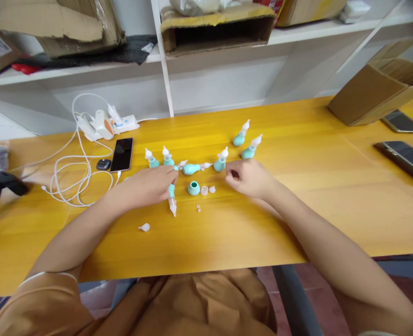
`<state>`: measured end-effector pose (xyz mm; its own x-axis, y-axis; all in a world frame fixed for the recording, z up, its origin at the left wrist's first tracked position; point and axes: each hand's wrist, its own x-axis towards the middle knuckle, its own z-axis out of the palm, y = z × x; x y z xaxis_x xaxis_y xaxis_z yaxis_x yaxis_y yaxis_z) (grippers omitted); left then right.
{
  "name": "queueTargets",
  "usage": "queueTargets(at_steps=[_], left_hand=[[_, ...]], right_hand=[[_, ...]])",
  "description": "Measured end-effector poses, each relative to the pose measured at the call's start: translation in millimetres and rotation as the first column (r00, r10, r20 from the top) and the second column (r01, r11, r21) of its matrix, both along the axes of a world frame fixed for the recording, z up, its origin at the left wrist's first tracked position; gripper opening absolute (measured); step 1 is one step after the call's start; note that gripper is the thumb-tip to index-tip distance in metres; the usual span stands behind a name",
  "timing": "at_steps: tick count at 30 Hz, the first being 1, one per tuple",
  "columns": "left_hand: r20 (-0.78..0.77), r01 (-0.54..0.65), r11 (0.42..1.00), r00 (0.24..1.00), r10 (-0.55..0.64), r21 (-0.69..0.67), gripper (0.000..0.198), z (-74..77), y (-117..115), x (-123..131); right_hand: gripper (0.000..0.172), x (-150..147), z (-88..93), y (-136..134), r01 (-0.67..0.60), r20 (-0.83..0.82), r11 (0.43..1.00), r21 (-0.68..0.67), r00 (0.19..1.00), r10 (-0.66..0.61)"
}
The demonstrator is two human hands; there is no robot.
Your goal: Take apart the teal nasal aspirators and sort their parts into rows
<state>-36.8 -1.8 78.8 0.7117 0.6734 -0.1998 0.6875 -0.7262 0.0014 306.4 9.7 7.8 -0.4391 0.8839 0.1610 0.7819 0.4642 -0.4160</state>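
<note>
My left hand (pixel 152 185) is closed, its fingers curled over the teal bulb of a nasal aspirator (pixel 172 203) whose clear nozzle points toward me. My right hand (pixel 250 179) is a loose fist on the table, and nothing shows in its hollow. Just left of it stands an upright aspirator (pixel 220 161); two more, a front one (pixel 249 150) and a rear one (pixel 240 136), stand behind it. Between my hands lies another aspirator (pixel 192 169). Near it are an open teal bulb (pixel 193 188), a clear ring (pixel 204 190) and a small white tip (pixel 212 189).
Two upright aspirators (pixel 152 161) stand behind my left hand. A loose nozzle (pixel 144 227) lies nearer me. At left are a phone (pixel 122 155), a black earbud case (pixel 103 164), white cables and a power strip (pixel 127 123). An open carton (pixel 370 93) stands at right.
</note>
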Motion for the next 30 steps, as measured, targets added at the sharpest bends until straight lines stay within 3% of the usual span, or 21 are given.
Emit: queueTargets(at_steps=[2, 4, 8, 12, 15, 19, 22, 25, 27, 30], left_hand=[[0.021, -0.107, 0.989, 0.994, 0.106, 0.1, 0.012, -0.7, 6.9, -0.9], [0.039, -0.123, 0.977, 0.992, 0.118, 0.172, 0.015, -5.9, 15.9, -0.4], [0.208, 0.059, 0.989, 0.974, -0.088, 0.138, 0.032, -25.4, 31.4, 3.8], [0.199, 0.169, 0.96, 0.956, -0.214, 0.223, 0.048, -45.9, 35.8, 8.4], [0.113, 0.151, 0.954, 0.976, -0.185, 0.261, 0.057, -58.5, 34.0, 9.8], [0.048, 0.121, 0.953, 0.989, -0.14, 0.278, 0.056, -70.2, 31.8, 11.4], [0.055, 0.101, 0.951, 0.991, -0.123, 0.293, 0.049, -70.4, 30.1, 14.0], [0.064, 0.076, 0.946, 0.993, -0.101, 0.314, 0.044, -61.3, 25.8, 16.7], [0.05, 0.042, 0.942, 0.997, -0.062, 0.333, 0.043, -52.9, 21.5, 17.7], [0.03, -0.019, 0.933, 1.0, 0.008, 0.359, 0.041, -43.0, 15.2, 17.9]], right_hand=[[0.028, 3.5, -1.9, 2.7, 0.135, 0.004, 0.99, 0.04, 0.991, -0.135], [0.03, 5.1, -9.1, 7.8, 0.204, -0.074, 0.976, 0.071, 0.977, -0.199], [0.051, -1.6, -32.7, 22.8, 0.148, -0.278, 0.981, 0.123, 0.954, -0.109], [0.03, -10.6, -47.9, 34.5, 0.051, -0.332, 0.993, 0.106, 0.943, -0.013], [0.029, -10.2, -44.7, 34.3, 0.05, -0.373, 0.992, 0.117, 0.928, -0.003], [0.034, -1.5, -23.0, 23.4, 0.19, -0.4, 0.973, 0.129, 0.908, -0.124], [0.04, 7.7, -3.8, 15.7, 0.348, -0.5, 0.914, 0.209, 0.841, -0.206], [0.047, 22.6, 6.7, 16.7, 0.525, -0.652, 0.81, 0.262, 0.715, -0.253], [0.046, 37.6, 6.3, 24.0, 0.616, -0.683, 0.748, 0.246, 0.658, -0.317], [0.041, 63.5, -4.0, 42.5, 0.669, -0.636, 0.709, 0.225, 0.652, -0.413]])
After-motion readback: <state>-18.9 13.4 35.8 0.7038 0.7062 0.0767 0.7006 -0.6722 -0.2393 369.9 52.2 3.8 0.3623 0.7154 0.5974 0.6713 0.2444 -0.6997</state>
